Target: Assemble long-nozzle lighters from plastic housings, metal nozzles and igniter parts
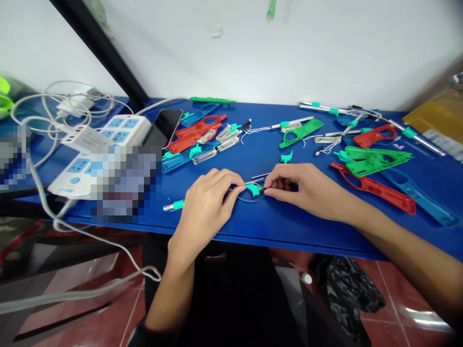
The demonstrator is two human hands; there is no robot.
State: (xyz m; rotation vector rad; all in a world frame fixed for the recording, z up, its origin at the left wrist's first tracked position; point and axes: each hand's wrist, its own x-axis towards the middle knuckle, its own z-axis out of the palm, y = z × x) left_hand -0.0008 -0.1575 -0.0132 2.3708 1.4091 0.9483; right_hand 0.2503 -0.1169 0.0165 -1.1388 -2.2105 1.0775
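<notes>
Over the front of the blue table, my left hand (204, 207) is closed in a pinch at the left end of a small teal plastic piece (254, 189). My right hand (307, 188) pinches a small black part (262, 191) at that piece's right side. A blue plastic shell (249, 199) with a looped end shows beneath the fingertips; my left hand covers much of it. To the left of that hand, a metal tube (170, 207) with a teal band pokes out. A loose teal clip (286, 157) lies beyond my hands.
Red shell halves (383, 193), green shell halves (376, 161) and wired metal tubes (415, 135) lie to the right. Behind the left hand are clear small parts (227, 140). White power strips (123, 130), trailing cables and a phone (166, 126) occupy the left. A cardboard box (437, 115) stands far right.
</notes>
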